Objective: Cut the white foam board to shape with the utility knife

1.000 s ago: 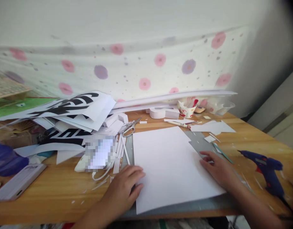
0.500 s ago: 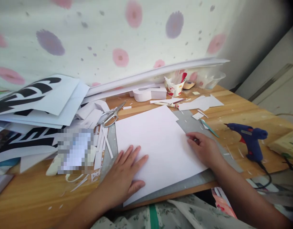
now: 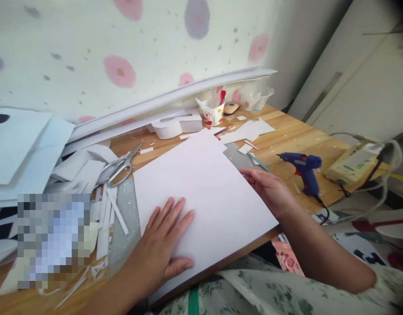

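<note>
left hand [image 3: 168,238] spreads on sheet [image 3: 204,183], right hand [image 3: 270,192] has unclear grip; cup [image 3: 213,117] holds red utensil [image 3: 223,97].

**Craft corner, seemingly at home**

A flower-print wall covering [image 3: 155,65] feels domestic; the wooden table [image 3: 287,131] suggests handicraft: scissors [image 3: 127,161] and paper strips [image 3: 104,221] at its left, a glue gun [image 3: 305,168] (blue, corded) near the right edge, a printed cup [image 3: 213,116] toward the far edge.

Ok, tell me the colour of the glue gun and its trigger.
The glue gun is dark blue, its trigger red; the head view shows it.
</note>
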### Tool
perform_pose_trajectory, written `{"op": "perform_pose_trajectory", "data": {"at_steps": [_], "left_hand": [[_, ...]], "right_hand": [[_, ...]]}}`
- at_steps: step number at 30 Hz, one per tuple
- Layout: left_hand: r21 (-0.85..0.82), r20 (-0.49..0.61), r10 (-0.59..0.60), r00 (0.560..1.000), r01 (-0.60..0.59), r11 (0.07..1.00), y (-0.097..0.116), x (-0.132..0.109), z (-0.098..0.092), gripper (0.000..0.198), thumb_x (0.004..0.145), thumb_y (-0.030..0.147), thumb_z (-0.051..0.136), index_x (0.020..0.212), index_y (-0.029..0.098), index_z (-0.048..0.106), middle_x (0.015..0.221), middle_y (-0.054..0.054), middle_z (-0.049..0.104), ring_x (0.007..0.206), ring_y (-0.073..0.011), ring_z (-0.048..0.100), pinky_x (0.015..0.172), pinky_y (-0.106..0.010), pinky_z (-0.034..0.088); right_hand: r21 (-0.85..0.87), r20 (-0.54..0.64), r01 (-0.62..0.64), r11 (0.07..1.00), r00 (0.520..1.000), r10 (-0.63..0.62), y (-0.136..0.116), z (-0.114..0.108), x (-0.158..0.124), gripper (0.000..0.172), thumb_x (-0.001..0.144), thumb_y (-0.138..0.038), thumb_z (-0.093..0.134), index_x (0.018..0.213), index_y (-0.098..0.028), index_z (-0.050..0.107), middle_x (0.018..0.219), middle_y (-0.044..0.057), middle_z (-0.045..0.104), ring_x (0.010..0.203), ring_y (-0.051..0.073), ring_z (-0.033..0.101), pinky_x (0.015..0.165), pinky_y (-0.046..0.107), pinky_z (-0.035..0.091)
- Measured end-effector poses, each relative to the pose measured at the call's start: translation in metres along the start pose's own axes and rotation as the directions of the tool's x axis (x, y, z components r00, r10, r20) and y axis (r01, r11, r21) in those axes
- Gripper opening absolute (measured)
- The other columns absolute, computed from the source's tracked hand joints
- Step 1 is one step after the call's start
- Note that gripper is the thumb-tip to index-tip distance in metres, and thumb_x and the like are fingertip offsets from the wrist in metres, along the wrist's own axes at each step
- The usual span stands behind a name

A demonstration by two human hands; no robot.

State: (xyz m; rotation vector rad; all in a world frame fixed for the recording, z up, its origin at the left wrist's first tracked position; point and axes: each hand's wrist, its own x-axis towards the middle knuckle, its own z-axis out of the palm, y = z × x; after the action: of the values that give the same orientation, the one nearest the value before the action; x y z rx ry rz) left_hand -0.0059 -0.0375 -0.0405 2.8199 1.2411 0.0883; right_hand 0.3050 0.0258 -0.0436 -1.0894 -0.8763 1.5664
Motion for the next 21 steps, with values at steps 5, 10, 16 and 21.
{"op": "perform_pose_trajectory", "data": {"at_steps": [5,10,16,21], "left_hand": [[0.006,-0.088,0.003,0.996,-0.003,1.0,-0.004,-0.006,0.002,0.079,0.083,0.058,0.048,0.148,0.028,0.015,0.156,-0.01,0.014,0.139,-0.0363,0.017,0.109,-0.055,0.023],[0.038,-0.141,0.029,0.99,-0.024,0.999,-0.006,-0.011,0.003,0.081,0.083,0.058,0.048,0.148,0.025,0.013,0.156,-0.011,0.014,0.14,-0.035,0.017,0.11,-0.053,0.023],[-0.02,-0.136,-0.065,0.989,0.063,0.998,0.001,-0.028,-0.001,0.067,0.086,0.048,0.05,0.145,0.03,0.024,0.153,-0.006,0.025,0.138,-0.0293,0.025,0.109,-0.049,0.03],[-0.095,-0.047,-0.333,0.942,0.327,0.94,-0.011,-0.041,-0.025,0.047,0.085,0.036,0.055,0.13,0.03,0.05,0.147,-0.003,0.039,0.134,-0.0267,0.034,0.107,-0.045,0.035]], "right_hand": [[-0.025,0.057,0.015,1.0,0.998,-0.013,-0.011,0.023,-0.019,0.042,0.077,-0.049,0.056,0.102,-0.018,0.068,0.087,0.005,0.071,0.076,0.022,0.067,0.064,0.03,0.051],[-0.037,0.014,0.083,0.996,0.997,-0.082,-0.018,0.032,-0.034,0.042,0.076,-0.054,0.058,0.104,-0.024,0.068,0.091,0.003,0.071,0.073,0.02,0.067,0.058,0.028,0.052],[-0.188,-0.012,-0.115,0.975,0.993,0.115,-0.011,0.024,-0.044,0.054,0.075,-0.049,0.06,0.122,-0.022,0.058,0.091,0.007,0.073,0.071,0.025,0.069,0.057,0.032,0.052],[-0.539,-0.08,-0.114,0.835,0.993,0.084,0.011,0.012,-0.029,0.055,0.078,-0.055,0.048,0.119,-0.019,0.06,0.081,0.009,0.073,0.067,0.028,0.068,0.054,0.035,0.052]]}}
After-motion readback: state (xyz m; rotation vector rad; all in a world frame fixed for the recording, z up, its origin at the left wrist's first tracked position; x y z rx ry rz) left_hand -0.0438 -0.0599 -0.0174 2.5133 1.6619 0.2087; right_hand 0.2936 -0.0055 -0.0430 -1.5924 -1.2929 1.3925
